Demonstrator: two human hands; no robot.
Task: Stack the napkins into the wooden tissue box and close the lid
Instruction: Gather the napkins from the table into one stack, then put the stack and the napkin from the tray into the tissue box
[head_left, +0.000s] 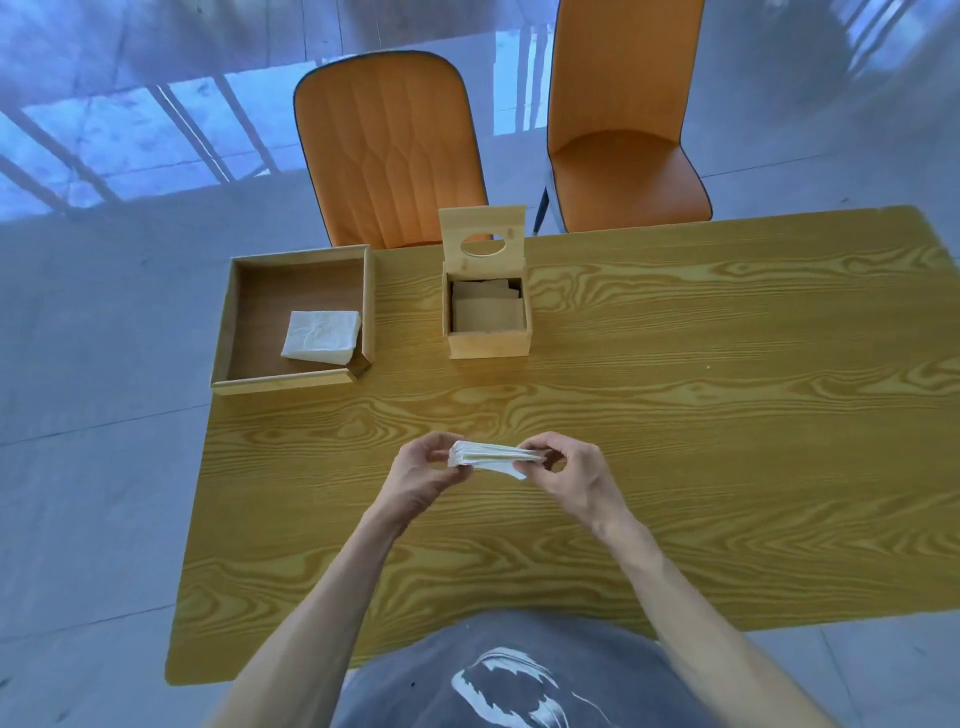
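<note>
A stack of napkins (493, 457) is gripped at its ends by the left hand (423, 475) and right hand (574, 475), just above the table (675, 415) near its front edge. The box (488, 312) is seen mid-table at the far edge, lid (483, 234) raised upright. More napkins (322, 336) are left in the tray (234, 322) at the far-left corner. No writing is legible. Two orange chairs (389, 150) are set beyond, on pale floor.

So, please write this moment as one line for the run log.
hands: left hand and right hand hold napkin stack | tissue box: lid open | tray: napkins remain
</note>
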